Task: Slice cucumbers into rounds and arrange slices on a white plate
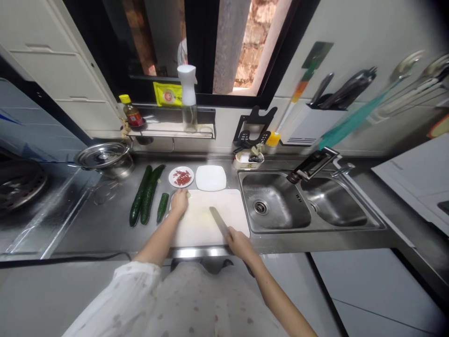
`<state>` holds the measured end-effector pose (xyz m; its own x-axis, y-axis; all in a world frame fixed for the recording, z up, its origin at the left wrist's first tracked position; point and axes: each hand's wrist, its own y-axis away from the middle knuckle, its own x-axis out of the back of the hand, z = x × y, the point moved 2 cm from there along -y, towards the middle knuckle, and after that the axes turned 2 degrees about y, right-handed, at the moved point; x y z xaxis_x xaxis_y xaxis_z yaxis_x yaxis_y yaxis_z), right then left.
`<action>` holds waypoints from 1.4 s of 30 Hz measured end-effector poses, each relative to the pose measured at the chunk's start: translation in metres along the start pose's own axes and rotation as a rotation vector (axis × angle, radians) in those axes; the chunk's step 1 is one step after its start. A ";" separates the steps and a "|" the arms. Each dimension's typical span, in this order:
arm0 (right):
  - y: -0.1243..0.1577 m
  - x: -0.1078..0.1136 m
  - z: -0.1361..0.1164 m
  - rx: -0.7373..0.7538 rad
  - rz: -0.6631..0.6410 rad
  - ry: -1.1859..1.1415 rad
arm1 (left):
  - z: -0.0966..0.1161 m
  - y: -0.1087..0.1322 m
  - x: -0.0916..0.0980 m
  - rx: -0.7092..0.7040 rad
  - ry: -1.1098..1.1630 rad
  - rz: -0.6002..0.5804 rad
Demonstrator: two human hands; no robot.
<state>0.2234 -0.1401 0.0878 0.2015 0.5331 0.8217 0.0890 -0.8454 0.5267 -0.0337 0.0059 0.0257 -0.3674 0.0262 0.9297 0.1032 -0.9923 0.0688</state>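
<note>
My right hand (238,240) is wrapped round the handle of a kitchen knife (219,220). Its blade points up and left over the white cutting board (228,201). At the board's left edge, my left hand (179,202) is closed over a piece of cucumber, mostly hidden; a pale green end (188,194) shows by the fingertips. Left of that hand lies a short cut cucumber (162,207). Two long cucumbers (144,196) rest side by side further left. Behind the board are a white plate of chopped red bits (181,177) and a square white plate (211,178).
A double steel sink (277,201) with a black faucet (312,164) borders the board on the right. A lidded steel pot (112,159) stands at the back left. Above the counter, a wall shelf (168,130) carries bottles. A knife holder (308,124) hangs on the wall.
</note>
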 end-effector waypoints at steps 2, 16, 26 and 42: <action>-0.001 -0.002 0.001 0.004 0.005 -0.001 | 0.001 0.000 0.003 0.015 0.030 0.012; -0.003 -0.009 0.002 0.014 0.025 -0.003 | 0.023 0.041 -0.018 0.241 0.502 -0.141; -0.003 -0.011 0.004 0.016 0.028 0.017 | 0.035 0.054 -0.032 0.200 0.439 -0.180; -0.001 -0.006 0.002 0.017 0.011 0.046 | 0.037 0.055 -0.038 0.045 0.299 -0.183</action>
<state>0.2236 -0.1422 0.0816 0.1571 0.5243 0.8369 0.1037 -0.8515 0.5139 0.0202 -0.0450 0.0080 -0.6375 0.1600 0.7537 0.0488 -0.9678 0.2468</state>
